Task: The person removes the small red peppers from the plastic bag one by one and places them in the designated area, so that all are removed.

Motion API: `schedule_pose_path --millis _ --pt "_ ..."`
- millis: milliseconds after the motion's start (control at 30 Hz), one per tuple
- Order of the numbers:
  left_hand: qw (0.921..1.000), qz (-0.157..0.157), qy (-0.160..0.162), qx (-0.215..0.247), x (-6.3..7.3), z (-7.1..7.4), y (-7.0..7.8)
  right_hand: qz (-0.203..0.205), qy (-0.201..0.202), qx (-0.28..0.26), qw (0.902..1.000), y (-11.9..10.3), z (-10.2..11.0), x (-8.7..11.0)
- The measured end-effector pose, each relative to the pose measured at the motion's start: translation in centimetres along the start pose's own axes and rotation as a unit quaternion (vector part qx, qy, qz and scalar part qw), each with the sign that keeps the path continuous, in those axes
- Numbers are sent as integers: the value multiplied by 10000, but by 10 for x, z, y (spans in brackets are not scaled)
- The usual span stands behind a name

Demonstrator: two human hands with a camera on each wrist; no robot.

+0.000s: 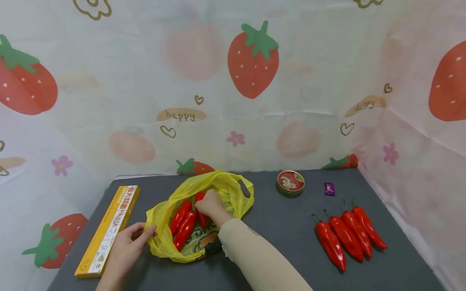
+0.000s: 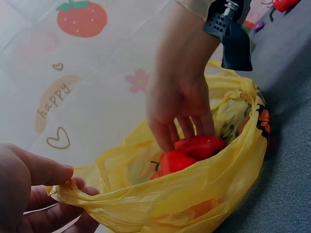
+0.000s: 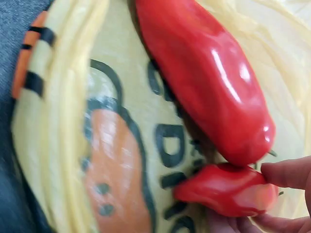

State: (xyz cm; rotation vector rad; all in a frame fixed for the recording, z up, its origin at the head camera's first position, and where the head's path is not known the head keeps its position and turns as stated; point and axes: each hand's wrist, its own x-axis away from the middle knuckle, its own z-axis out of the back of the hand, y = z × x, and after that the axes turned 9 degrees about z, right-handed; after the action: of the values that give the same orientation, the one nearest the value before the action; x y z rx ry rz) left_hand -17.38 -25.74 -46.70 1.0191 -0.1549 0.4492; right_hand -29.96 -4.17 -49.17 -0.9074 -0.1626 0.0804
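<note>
A yellow plastic bag (image 1: pixel 160 242) lies with its mouth spread wide on the dark table. My left hand (image 1: pixel 125 246) pinches the bag's left rim between thumb and fingers; the left wrist view shows the gathered plastic at the fingertips. Inside the bag are several glossy red peppers (image 1: pixel 185 231). Reaching in from the right, my right hand (image 1: pixel 211 204) grips one red pepper (image 3: pixel 228 190) near its stem end, thumb on one side and fingers on the other. A larger red pepper (image 3: pixel 209 73) lies against it on the bag's printed plastic.
Left of the bag lies a long yellow pasta box (image 1: pixel 109 230). Several more red peppers (image 1: pixel 340 236) lie in a row on the right of the table. A round red-lidded tin (image 1: pixel 290 183) and a small purple wrapped packet (image 1: pixel 329 188) sit behind, near the printed backdrop (image 1: pixel 313 81).
</note>
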Motion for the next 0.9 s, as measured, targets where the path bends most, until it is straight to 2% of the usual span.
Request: schedule_pose_path --millis 233,333,600,733,900 --pt "10000 1 -5 -15 -1 -1 5 -59 -323 -269 9991 3 21 -1" --pt "10000 -3 -18 -53 -1 0 5 -135 -333 -367 9987 4 27 3" --pt "10000 7 -21 -76 2 2 6 51 -398 -540 9977 2 47 27" --pt "10000 -31 32 -77 1 3 8 188 -444 -585 9971 9 57 39" --pt "9999 -94 -38 -94 2 3 8 154 -535 -718 9959 18 67 51"
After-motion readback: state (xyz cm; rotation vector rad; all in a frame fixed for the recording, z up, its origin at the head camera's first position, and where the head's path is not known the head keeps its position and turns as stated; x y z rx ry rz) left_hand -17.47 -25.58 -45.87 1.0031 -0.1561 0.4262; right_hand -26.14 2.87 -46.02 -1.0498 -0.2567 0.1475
